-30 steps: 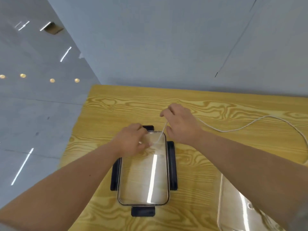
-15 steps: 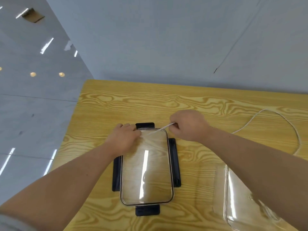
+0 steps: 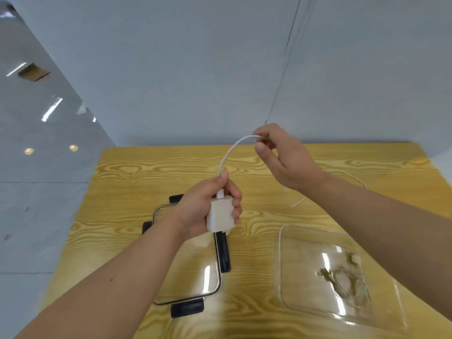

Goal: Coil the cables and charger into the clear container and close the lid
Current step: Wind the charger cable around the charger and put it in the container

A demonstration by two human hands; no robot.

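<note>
- Head view looks down on the left hand (image 3: 208,206), its grip wrapped shut around the white charger (image 3: 220,213), held up above the lid (image 3: 188,260), which lies flat on the table (image 3: 256,231)
- Right hand (image 3: 281,157), farther from the lid and higher, pinches the white cable (image 3: 230,152) between thumb and fingertips; the cable arcs from the charger's plug up to that pinch, and its slack trails on the table beyond the right forearm
- Clear container (image 3: 315,275) sits open just right of the lid, with one coiled cable (image 3: 347,282) already inside
- Step in hand, as I judge it, is winding this cable into loops: keep the charger steady as the anchor, and let the right hand draw slack in even, loose turns
- Avoid a sharp bend at the plug, since strain gathers there
- Keep the loops small enough to fit beside the coil in the container, or the lid may not seat
</note>
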